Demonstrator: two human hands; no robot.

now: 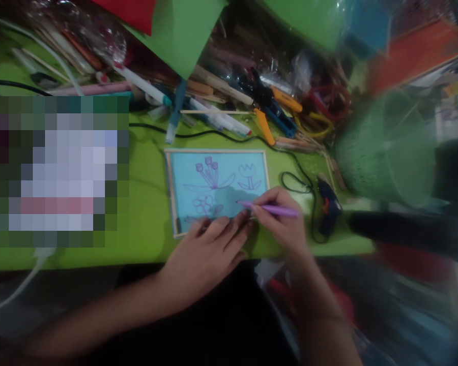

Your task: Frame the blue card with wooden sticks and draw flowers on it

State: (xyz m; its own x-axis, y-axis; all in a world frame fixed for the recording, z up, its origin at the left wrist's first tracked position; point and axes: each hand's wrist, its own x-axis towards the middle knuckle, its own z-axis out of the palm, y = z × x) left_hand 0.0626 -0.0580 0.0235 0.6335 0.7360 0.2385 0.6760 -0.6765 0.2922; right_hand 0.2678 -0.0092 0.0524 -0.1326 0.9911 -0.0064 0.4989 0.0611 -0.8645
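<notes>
A light blue board point(229, 173) framed with thin wooden strips lies on the green table. Purple line drawings of flowers cover its upper part and lower left. My left hand point(213, 241) rests flat over the board's lower edge, fingers stretched out, hiding part of that edge. In my right hand point(280, 218) a purple pen point(278, 209) is pinched between thumb and fingers. Its tip points left at the board, right of the lower flower; whether it touches the surface I cannot tell.
Behind the board lie white markers point(147, 86), orange-handled pliers point(265, 127) and sticks in a jumble. A black cord runs to a glue gun point(327, 206) at the right, near a green translucent basket point(389, 147). A pixelated patch covers the left side, with a white cable point(34, 272) below.
</notes>
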